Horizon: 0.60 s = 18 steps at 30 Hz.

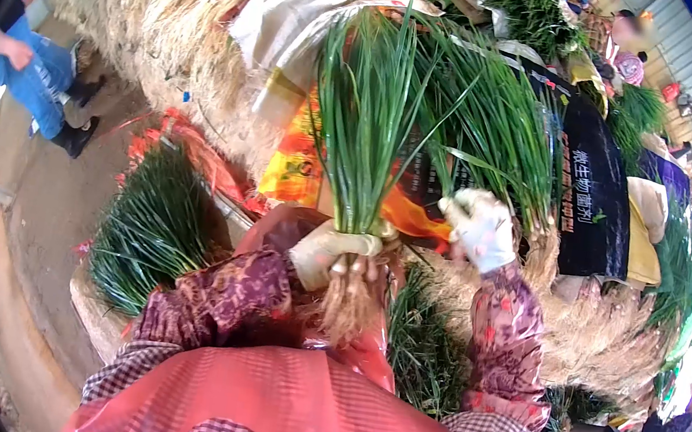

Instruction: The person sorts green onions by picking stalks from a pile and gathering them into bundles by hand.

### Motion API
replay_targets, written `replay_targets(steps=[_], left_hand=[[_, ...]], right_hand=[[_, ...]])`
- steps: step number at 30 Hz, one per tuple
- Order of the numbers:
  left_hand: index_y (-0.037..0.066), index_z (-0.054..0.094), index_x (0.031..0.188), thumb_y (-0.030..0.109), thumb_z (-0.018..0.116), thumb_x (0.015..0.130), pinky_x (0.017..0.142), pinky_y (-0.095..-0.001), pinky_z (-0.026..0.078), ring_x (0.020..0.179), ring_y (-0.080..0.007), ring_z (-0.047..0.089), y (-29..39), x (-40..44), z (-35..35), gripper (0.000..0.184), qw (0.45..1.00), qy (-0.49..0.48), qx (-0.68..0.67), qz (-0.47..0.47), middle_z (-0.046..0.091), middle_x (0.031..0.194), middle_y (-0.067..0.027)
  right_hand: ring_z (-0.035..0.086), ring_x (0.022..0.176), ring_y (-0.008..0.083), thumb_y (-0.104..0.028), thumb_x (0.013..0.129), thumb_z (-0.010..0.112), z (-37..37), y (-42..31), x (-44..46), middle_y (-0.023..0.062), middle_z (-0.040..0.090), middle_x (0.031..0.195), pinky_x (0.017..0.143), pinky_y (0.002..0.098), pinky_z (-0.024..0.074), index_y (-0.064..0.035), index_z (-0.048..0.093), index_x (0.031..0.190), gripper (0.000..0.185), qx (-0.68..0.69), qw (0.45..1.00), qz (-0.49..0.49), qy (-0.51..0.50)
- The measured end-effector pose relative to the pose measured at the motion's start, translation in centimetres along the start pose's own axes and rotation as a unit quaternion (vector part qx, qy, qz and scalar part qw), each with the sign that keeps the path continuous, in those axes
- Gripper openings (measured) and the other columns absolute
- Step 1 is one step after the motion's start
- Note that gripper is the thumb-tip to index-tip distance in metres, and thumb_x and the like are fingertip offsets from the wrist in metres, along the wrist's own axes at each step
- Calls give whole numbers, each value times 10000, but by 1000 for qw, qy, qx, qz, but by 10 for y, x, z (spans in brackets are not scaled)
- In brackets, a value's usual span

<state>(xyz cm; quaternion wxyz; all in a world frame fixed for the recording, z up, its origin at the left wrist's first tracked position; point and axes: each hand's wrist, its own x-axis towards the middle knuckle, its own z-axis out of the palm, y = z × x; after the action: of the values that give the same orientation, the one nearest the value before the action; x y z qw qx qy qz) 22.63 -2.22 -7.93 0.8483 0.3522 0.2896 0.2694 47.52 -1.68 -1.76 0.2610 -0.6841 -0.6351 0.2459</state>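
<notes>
A bunch of long green leafy stalks (361,131) stands upright in front of me, its pale roots hanging down. My left hand (332,254), in a whitish glove, is wrapped round the bunch just above the roots. To the right, my gloved right hand (482,231) is raised beside an orange-red strip (415,219); its fingers are bent, and whether they pinch the strip is unclear. Another spread of green stalks (506,132) lies just beyond my right hand, roots toward me.
A long heap of pale roots (171,18) runs across the far side. Black printed sacks (588,204) lie at the right. A green bundle (153,230) sits in a container at the left. A person in jeans (45,76) is at the upper left; other people are at the far right.
</notes>
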Motion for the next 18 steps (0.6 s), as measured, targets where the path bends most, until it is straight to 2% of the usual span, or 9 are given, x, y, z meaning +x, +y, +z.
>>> replay_targets(steps=[4, 7, 8, 11, 14, 15, 16, 17, 18], left_hand=[[10, 608, 1089, 180, 636, 819, 387, -195, 372, 458, -110, 530, -9, 6, 13, 320, 997, 44, -56, 0, 643, 675, -99], [18, 621, 1036, 174, 631, 827, 401, -186, 376, 469, -82, 510, -11, 3, 3, 261, 999, 24, -29, -23, 640, 669, -94], [19, 622, 1030, 173, 628, 829, 406, -182, 376, 482, -76, 514, -13, 3, -2, 253, 999, 12, -21, -22, 640, 669, -92], [19, 604, 1072, 153, 606, 838, 431, -147, 377, 571, -60, 569, 0, -2, 0, 269, 999, -1, -22, -26, 676, 864, -58], [44, 569, 1065, 95, 597, 837, 520, -172, 473, 635, -96, 626, -5, -4, -10, 235, 996, -52, -64, -14, 650, 957, -64], [56, 558, 1047, 75, 586, 835, 594, -200, 507, 684, -114, 627, -6, -9, -16, 215, 995, -59, -82, -9, 623, 989, -68], [68, 546, 1028, 54, 575, 833, 668, -228, 540, 733, -132, 629, -8, -13, -23, 198, 993, -68, -100, -5, 596, 1021, -73], [80, 531, 1004, 27, 558, 826, 808, -305, 544, 852, -161, 607, -12, -14, -28, 187, 986, -66, -153, -12, 546, 1044, -70], [76, 531, 1021, 17, 560, 820, 866, -362, 528, 920, -183, 579, -13, -16, -36, 212, 983, -72, -167, -17, 540, 1051, -65]], right_hand=[[600, 556, 80, -196, 914, 619, 58, -6, -17, 67, 644, 733, 467, 227, 471, 9, 649, 891, 209, 255, 959, 106, -63], [563, 515, 107, -190, 920, 594, 85, -8, -18, 75, 624, 692, 467, 258, 444, 8, 644, 826, 225, 105, 991, -84, 13], [552, 509, 132, -182, 916, 598, 78, -20, -23, 94, 592, 648, 471, 282, 425, 12, 638, 817, 222, 150, 988, 25, -41], [566, 558, 168, -182, 917, 602, 84, -7, -26, 111, 623, 690, 507, 318, 438, 0, 641, 819, 210, 176, 981, -80, -2], [619, 695, 197, -149, 915, 580, 91, 11, -35, 111, 669, 832, 603, 339, 494, -15, 650, 895, 152, 208, 975, 15, 77], [627, 698, 179, -119, 917, 562, 78, 20, -31, 102, 675, 881, 598, 305, 504, -13, 620, 908, 122, 573, 812, 80, 74], [611, 683, 158, -162, 930, 550, 55, 51, -35, 90, 676, 888, 587, 274, 489, -20, 594, 897, 152, 602, 780, 156, 63], [585, 644, 142, -225, 945, 529, 60, 69, -41, 66, 668, 821, 562, 255, 478, -40, 612, 852, 223, 444, 891, 30, 89], [596, 648, 164, -315, 913, 566, 50, 62, -63, 80, 657, 785, 600, 299, 494, -58, 643, 836, 279, 222, 966, 124, -39]])
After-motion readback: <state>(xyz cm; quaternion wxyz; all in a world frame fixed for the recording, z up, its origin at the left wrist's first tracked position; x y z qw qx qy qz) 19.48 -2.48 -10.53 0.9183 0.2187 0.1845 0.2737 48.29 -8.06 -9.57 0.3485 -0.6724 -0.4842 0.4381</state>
